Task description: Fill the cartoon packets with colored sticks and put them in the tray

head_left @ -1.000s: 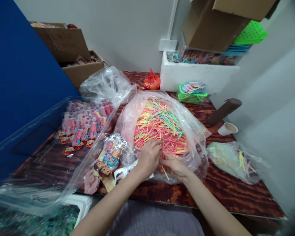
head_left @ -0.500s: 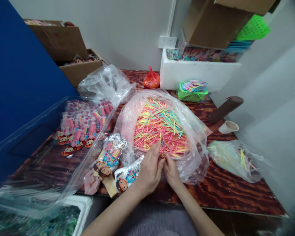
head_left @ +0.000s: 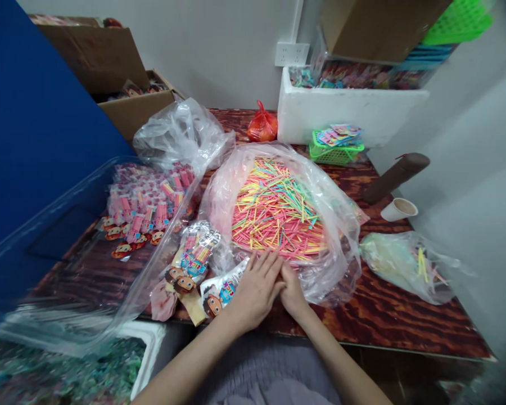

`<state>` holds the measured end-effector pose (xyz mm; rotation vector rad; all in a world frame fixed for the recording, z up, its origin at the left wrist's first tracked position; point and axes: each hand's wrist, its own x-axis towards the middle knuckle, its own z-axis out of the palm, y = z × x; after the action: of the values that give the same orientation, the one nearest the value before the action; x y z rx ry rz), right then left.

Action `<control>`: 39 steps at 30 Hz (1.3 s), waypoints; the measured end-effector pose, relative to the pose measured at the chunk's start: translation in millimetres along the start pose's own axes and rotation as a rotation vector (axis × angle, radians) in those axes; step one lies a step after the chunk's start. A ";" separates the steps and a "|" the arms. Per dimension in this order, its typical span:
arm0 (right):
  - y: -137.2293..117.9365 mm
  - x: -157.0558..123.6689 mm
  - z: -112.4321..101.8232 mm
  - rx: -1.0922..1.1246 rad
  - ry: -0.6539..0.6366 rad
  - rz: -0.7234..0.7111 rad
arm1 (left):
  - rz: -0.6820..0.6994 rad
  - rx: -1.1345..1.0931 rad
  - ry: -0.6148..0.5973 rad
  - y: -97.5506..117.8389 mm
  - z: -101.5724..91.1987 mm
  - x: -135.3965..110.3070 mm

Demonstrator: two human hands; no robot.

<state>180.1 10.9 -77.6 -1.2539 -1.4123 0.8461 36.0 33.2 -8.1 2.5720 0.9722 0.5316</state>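
pink sticks [head_left: 265,232], left hand [head_left: 256,288], right hand [head_left: 292,289] apparently touching

Your left hand [head_left: 256,288] points to one o'clock, fingers [head_left: 262,264] straight, touching your curled right hand [head_left: 293,291]; forearms [head_left: 194,361] slant from seven and five.

Pairs and singles fill the tally

Left hand [head_left: 255,289], right hand [head_left: 293,289] — that's two! Sticks [head_left: 278,219]? Far past counting! Small pink packets [head_left: 141,197], too heaped to number. Printed pouches [head_left: 196,256] beside the left hand, two! White boxes [head_left: 346,107], two; green baskets [head_left: 336,155], at least two — then the singles: one red bag [head_left: 262,125], one brown flask [head_left: 396,177], one paper cup [head_left: 390,212], one socket plate [head_left: 292,54]!
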 end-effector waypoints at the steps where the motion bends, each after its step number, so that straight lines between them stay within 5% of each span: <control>1: 0.5 0.5 -0.2 0.005 -0.001 0.034 | -0.015 -0.011 0.016 -2.3 -2.0 -2.5; 6: -9.5 4.8 -6.7 0.043 -0.042 0.142 | -0.228 -0.005 0.220 -26.4 -16.6 -27.3; 12: -19.7 7.3 -5.7 0.076 -0.056 0.145 | -0.369 0.038 0.143 -41.2 -4.1 -52.5; 17: -10.1 6.1 -1.5 0.026 -0.093 0.140 | -0.509 -0.064 0.277 -41.4 2.0 -50.1; 31: -6.2 2.9 0.4 0.007 -0.087 0.107 | -0.422 -0.130 0.368 -53.4 -1.8 -50.7; 36: -6.6 2.5 0.5 0.007 -0.083 0.102 | -0.512 -0.326 0.492 -46.8 -19.3 -48.4; 39: -8.4 2.5 0.6 -0.001 -0.075 0.114 | -0.686 -0.612 0.643 -45.5 -33.4 -44.5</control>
<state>177.5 11.6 -69.2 -1.3255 -1.4104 0.9795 -35.5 41.0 -8.6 1.4131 1.4969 1.2319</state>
